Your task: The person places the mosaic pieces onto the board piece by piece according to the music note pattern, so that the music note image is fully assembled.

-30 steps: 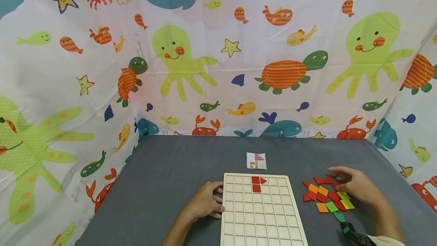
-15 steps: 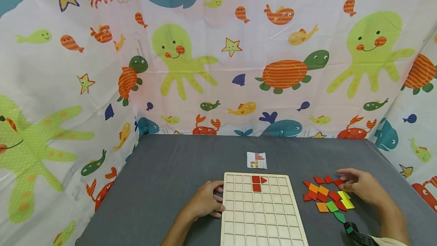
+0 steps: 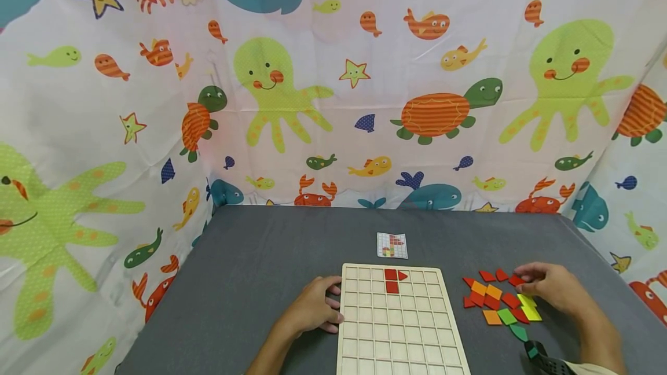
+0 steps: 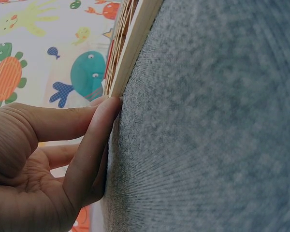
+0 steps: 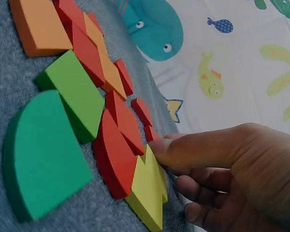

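Observation:
A pale wooden grid board [image 3: 401, 328] lies on the grey table with red blocks [image 3: 391, 280] near its top edge. My left hand [image 3: 314, 307] rests beside its left side; in the left wrist view the fingertips [image 4: 108, 107] touch the board's edge [image 4: 130, 53]. At the right, my right hand [image 3: 553, 286] is low over the far right of a group of coloured blocks. Its thumb and forefinger pinch a small red block [image 3: 516, 280]; in the right wrist view the thumb [image 5: 166, 152] covers part of that block. Yellow blocks [image 5: 147, 191] lie just under the thumb.
Orange [image 3: 492, 317], light green [image 3: 506, 316] and dark green [image 3: 519, 331] blocks lie right of the board among several red ones. A small printed pattern card [image 3: 392, 245] lies behind the board. A sea-animal curtain [image 3: 333, 103] hangs behind the table.
My right hand has moved slightly right and nearer me, and its thumb and forefinger have closed together at the red block. The left hand and the board have stayed put.

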`<state>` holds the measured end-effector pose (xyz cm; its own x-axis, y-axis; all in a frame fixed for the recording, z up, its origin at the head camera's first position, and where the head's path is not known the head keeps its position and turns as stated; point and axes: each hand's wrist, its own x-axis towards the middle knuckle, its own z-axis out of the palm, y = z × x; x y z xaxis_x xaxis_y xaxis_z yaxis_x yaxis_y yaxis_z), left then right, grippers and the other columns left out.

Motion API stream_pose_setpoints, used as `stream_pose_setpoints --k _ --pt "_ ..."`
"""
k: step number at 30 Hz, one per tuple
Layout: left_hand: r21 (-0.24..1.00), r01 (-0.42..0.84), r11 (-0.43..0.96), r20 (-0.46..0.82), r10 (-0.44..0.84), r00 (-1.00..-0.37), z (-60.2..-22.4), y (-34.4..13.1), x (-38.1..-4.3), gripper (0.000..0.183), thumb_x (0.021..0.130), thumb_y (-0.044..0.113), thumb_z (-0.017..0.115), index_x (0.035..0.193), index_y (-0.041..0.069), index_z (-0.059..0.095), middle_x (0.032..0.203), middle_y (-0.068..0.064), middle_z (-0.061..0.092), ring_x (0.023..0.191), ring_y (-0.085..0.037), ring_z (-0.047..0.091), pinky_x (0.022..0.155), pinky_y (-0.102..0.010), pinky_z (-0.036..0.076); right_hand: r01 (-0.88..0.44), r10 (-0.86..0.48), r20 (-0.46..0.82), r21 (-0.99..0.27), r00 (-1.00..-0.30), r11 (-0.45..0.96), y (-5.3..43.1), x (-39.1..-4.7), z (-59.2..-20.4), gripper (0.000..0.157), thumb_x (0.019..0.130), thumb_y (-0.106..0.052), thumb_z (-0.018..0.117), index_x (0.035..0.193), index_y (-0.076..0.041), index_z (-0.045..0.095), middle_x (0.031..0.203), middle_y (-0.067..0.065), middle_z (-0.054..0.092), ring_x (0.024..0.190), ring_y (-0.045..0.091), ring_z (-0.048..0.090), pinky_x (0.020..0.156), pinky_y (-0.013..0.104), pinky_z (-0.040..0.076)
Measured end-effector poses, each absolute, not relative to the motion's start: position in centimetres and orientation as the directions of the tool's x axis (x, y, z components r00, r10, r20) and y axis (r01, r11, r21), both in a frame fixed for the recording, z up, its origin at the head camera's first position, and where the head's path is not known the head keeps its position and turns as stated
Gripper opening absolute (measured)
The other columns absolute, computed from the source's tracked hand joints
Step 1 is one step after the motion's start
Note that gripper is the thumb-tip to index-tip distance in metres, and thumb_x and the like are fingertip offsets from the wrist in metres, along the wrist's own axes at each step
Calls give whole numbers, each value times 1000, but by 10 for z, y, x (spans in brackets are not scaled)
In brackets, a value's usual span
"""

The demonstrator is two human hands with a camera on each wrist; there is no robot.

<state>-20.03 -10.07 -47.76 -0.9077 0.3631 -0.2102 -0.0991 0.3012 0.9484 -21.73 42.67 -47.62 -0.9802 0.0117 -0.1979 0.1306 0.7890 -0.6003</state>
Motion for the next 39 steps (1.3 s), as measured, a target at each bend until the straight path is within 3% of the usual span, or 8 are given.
stream_pose_setpoints --k 4,12,27,39 --pt "948 -94 303 -206 363 -909 -477 -101 -200 82 76 -23 79 151 -4 51 125 -17 55 100 -26 66 59 -39 68 128 15 -198 -570 -980 812 426 -218 -476 42 95 -25 80 122 7 72 99 3 72 89 20 60 72 31 53" --pt "948 -89 305 -202 364 -909 -478 -101 -200 82 76 -22 79 151 -4 51 125 -17 55 100 -27 66 59 -39 68 114 -5 -200 -578 -980 808 420 -220 -474 56 96 -39 79 127 6 70 103 5 71 92 22 59 74 30 51" --pt "946 -99 309 -214 362 -907 -479 -101 -201 81 77 -21 80 151 -3 52 124 -15 55 100 -26 66 59 -39 68 37 -76 -134 -685 -988 728 360 -230 -467 44 95 -28 80 125 4 71 100 6 69 86 19 61 67 26 58" --pt "946 -90 312 -205 359 -910 -477 -100 -200 81 76 -22 80 151 -4 52 125 -16 55 100 -26 67 59 -39 68 -78 -210 -90 -733 -974 675 315 -234 -463 36 94 -26 81 122 -4 74 105 6 70 92 21 61 71 27 58"
